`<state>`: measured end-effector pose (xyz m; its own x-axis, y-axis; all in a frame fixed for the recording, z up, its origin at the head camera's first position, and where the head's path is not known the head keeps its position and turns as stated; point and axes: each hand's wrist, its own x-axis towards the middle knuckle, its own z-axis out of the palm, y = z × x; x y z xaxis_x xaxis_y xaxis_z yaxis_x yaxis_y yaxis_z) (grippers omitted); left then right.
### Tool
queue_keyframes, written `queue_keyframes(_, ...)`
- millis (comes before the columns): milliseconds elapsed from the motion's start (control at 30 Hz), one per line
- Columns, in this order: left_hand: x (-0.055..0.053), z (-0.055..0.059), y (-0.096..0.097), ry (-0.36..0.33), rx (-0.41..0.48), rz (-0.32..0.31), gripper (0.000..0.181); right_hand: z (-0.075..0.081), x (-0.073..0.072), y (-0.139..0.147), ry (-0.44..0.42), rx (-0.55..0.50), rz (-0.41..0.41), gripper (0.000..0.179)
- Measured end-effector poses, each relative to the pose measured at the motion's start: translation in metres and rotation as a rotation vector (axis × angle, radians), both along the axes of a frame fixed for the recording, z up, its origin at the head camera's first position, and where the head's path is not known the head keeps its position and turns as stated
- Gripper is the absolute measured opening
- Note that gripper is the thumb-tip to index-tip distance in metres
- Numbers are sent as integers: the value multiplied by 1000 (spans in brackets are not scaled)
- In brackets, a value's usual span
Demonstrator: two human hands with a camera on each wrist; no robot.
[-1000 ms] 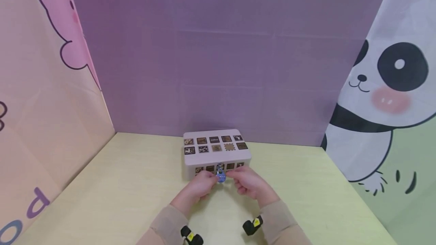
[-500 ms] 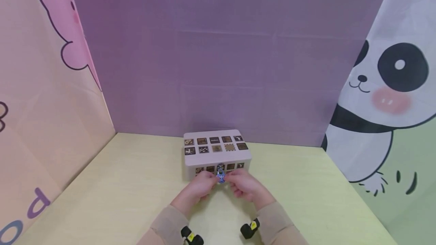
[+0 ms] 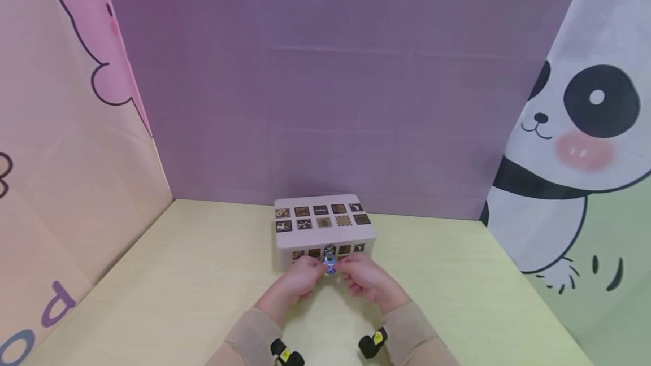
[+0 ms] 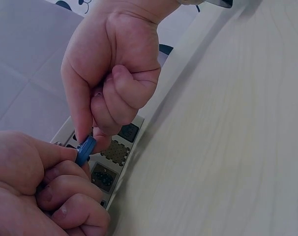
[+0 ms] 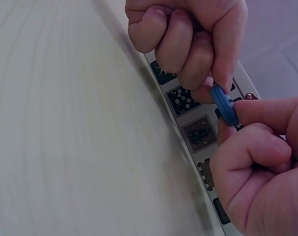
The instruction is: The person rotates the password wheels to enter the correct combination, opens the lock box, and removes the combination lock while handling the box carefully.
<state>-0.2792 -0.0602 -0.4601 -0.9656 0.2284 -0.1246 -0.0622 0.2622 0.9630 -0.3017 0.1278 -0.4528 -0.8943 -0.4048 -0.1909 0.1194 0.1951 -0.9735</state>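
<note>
A small blue padlock (image 3: 330, 265) hangs at the metal clasp on the front of a white box (image 3: 300, 237), whose lid is down. My left hand (image 3: 303, 275) pinches the padlock's left side between thumb and finger, the other fingers curled in. From the opposite side my right hand (image 3: 368, 275) pinches it as well, thumb and forefinger at its edge. In the left wrist view the thin rounded edge of the padlock (image 4: 85, 150) shows between both sets of fingertips. The right wrist view has the same padlock (image 5: 224, 105) edge-on, partly covered by the fingers.
The box stands on a pale wood-grain table (image 3: 203, 275), close to a purple back wall (image 3: 325, 83). Side panels carry cartoon prints, with a panda (image 3: 590, 129) on the right. Dark square pictures cover the box's lid and front.
My right hand has come in slightly to the left, and its fingertips now meet the padlock. My left hand and the box have stayed in place.
</note>
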Motion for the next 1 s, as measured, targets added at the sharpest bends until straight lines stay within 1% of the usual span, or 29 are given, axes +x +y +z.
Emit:
queue_keyframes(433, 1, 0, 0, 12, 2, 6, 32, 2, 2, -1, -2, -5, -3, 20)
queue_keyframes(733, 1, 1, 0, 7, 11, 1, 33, 2, 1, -1, -10, -12, 1, 21)
queue_keyframes(1000, 3, 3, 0, 0, 20, -3, 32, 0, 1, -1, -16, -1, -13, 21)
